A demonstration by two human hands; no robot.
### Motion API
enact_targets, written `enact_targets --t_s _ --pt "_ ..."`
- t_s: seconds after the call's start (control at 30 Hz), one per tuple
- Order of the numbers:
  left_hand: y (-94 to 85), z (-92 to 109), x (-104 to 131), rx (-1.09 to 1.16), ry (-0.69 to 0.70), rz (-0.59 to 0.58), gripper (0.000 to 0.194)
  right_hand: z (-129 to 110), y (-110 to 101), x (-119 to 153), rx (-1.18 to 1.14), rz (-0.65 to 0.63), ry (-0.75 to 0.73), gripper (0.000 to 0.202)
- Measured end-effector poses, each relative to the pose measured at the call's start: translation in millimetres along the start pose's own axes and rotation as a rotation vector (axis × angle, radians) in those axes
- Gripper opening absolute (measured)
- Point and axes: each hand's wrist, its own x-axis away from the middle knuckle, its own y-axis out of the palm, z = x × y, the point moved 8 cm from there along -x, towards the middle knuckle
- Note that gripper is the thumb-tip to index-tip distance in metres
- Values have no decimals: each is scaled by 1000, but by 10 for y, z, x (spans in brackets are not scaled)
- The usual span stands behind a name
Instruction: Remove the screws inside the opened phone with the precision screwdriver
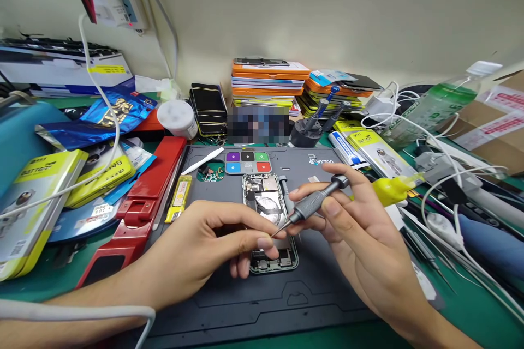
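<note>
We see the right hand (352, 218) pinching a screwdriver (313, 204), fingers closed round its grey grip. Its long axis slopes from upper right down to lower left, tip meeting the left hand (213, 240) fingertips, which curl near-closed as if pinching something tiny; we cannot tell what. Directly below the tip lies the opened phone (270, 221), long axis running away from us, on the grey mat (245, 294). Left hand sits nearer the phone.
</note>
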Motion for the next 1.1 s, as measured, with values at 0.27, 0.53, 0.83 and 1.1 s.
enact_targets --t_s 0.27,0.53,0.83,1.1 --pt "-81 -125 -45 -186 -43 40 41 8 -82 -81 -211 -13 53 38" --pt "-253 -80 -32 -355 -52 199 32 -196 7 107 488 93 -367 61" --pt "-310 -5 -33 -455 16 270 29 -170 317 278 811 -193 -616 76" --pt "-279 52 -10 -488 75 273 25 -114 357 301 752 -227 -609 80"
